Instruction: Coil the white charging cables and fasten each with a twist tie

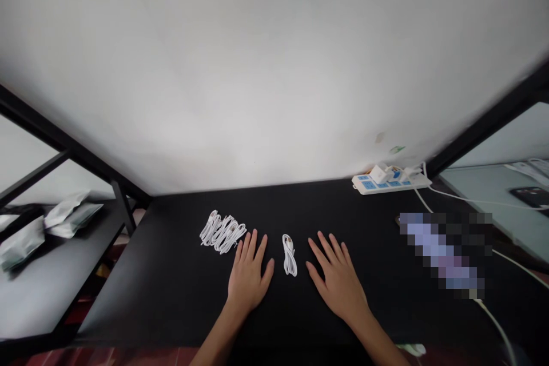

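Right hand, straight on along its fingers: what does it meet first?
The right hand looks free across the black desktop as far as the white wall behind it. The coiled white cable lies just left of that line, though depth is hard to judge here.

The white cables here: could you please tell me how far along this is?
One coiled cable lies apart already. Nothing is in hand: the left hand and right hand rest empty on the desk. A bunch of coiled cables remains beside the left hand.
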A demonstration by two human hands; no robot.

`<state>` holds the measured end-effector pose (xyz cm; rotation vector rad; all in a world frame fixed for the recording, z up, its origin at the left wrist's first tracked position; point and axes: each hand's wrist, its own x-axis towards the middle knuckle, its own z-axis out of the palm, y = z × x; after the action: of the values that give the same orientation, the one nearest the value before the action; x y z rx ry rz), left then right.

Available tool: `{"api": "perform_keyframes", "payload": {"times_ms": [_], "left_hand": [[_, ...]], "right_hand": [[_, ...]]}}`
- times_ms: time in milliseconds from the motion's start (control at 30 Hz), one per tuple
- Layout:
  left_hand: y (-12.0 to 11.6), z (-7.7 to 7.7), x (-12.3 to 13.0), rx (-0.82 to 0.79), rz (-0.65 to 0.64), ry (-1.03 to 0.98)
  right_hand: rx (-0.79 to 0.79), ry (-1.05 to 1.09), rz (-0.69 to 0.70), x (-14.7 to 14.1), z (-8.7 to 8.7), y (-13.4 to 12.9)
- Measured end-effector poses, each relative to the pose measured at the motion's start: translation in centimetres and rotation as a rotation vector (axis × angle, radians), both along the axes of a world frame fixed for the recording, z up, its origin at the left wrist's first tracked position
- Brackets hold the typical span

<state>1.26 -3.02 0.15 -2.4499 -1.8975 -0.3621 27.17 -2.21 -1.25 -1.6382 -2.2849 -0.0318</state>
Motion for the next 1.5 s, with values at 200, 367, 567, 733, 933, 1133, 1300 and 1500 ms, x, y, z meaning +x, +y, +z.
{"api": "perform_keyframes", "payload": {"times_ms": [200,367,567,733,933,1133,1300,1500], "left_hand": [[0.01,0.02,0.04,0.005,-0.001,-0.006],[0.07,-0.12,-0.03,0.015,-0.001,-0.012],[0.07,-0.22,-0.04,0.015,0.004,-0.007],[0.05,-0.21,-0.02,0.022,0.001,-0.005],[0.08,-0.28,-0.02,0.025,0.000,-0.009],[0.09,-0.20,-0.01,0.017,0.003,-0.004],[0.08,-0.18,-0.01,0.012,0.004,-0.004],[0.10,-0.23,-0.01,0.016,0.000,-0.007]], "right_hand": [[-0.013,0.022,0.000,0.05,0.01,-0.05],[-0.017,0.027,-0.001,-0.02,0.05,0.00],[-0.005,0.022,0.000,0.00,0.04,0.08],[-0.003,0.018,-0.001,0.03,-0.05,0.06],[0.002,0.018,0.005,0.03,-0.05,0.02],[0.007,0.040,0.001,-0.02,-0.09,0.08],[0.001,0.025,-0.001,-0.01,-0.10,0.09],[-0.005,0.016,-0.004,0.04,-0.09,0.05]]}}
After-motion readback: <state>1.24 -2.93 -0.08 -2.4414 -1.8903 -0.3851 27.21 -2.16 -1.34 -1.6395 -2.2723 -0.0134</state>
